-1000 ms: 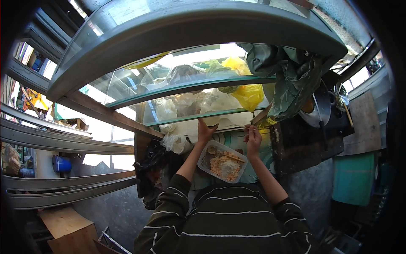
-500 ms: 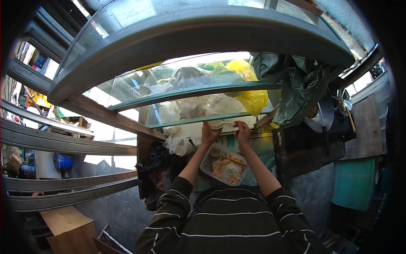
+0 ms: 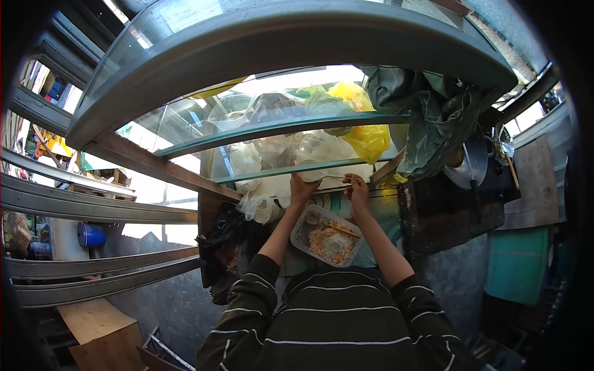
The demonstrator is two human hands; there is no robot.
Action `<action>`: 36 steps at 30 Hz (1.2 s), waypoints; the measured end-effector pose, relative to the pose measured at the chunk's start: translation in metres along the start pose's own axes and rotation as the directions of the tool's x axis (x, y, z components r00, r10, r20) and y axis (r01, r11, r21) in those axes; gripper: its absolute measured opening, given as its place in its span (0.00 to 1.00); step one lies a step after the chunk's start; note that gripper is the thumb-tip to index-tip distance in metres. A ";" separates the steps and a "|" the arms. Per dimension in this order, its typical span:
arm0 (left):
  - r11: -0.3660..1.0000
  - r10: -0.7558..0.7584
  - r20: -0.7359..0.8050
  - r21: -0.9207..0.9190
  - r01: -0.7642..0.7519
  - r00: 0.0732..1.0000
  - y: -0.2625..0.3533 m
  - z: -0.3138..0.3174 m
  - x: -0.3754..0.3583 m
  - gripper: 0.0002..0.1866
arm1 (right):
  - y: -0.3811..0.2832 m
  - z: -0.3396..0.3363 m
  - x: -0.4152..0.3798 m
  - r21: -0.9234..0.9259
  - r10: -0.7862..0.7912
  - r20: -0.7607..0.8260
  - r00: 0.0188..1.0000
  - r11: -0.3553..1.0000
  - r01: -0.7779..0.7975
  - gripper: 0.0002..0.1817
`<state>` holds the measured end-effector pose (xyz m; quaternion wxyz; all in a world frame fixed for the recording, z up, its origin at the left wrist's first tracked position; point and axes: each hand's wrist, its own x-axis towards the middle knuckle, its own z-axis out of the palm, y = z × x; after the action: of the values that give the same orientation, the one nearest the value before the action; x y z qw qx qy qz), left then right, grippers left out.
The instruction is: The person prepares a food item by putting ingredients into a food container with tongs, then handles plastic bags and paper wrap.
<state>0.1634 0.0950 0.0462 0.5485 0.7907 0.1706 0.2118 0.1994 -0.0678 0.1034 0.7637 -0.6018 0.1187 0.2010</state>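
Note:
Just below the lower glass edge, my left hand [image 3: 302,188] is closed around the side of a small pale bowl, mostly hidden by the glass edge. Opposite it, my right hand [image 3: 357,187] pinches the handle of a white spoon [image 3: 333,176] that points left toward the bowl. Under my forearms sits a clear plastic container [image 3: 299,240] holding an orange-brown crumbly mix with white powder on it. A wooden stick or handle [image 3: 344,230] lies across the mix, and a small round item [image 3: 312,218] is in its upper left corner.
A glass case with a thick grey frame [image 3: 291,46] arches overhead. Plastic bags and a yellow bag [image 3: 370,143] show behind its glass. Grey-green cloth [image 3: 433,136] hangs at the right, near a pan [image 3: 465,170]. A black bag [image 3: 229,232] is at the left.
The view has shifted slightly, and the container appears a little higher. Both hands keep their holds, with the spoon still pointing toward the bowl.

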 end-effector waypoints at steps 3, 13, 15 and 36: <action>0.999 -0.032 0.031 0.017 0.031 0.999 -0.003 -0.006 0.003 0.51 | -0.004 -0.005 -0.007 0.008 0.020 -0.027 0.999 1.000 -0.020 0.13; 0.975 0.025 -0.085 0.221 -0.006 0.996 0.038 -0.068 -0.027 0.31 | -0.006 -0.067 -0.071 0.022 0.029 0.025 0.999 0.999 -0.030 0.14; 0.991 -0.035 -0.126 0.126 0.051 0.991 0.071 -0.078 -0.055 0.30 | -0.002 -0.085 -0.088 -0.023 0.050 0.022 0.999 0.999 -0.049 0.14; 0.669 -0.696 -0.068 -0.423 0.611 0.715 0.056 -0.038 -0.219 0.41 | -0.013 -0.061 -0.089 -0.048 -0.262 0.019 0.965 0.964 0.262 0.14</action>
<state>-0.0405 -0.0038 0.0777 0.7035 0.5280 0.4616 0.1154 0.1291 -0.1443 0.1371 0.7690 -0.6300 0.0281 0.1050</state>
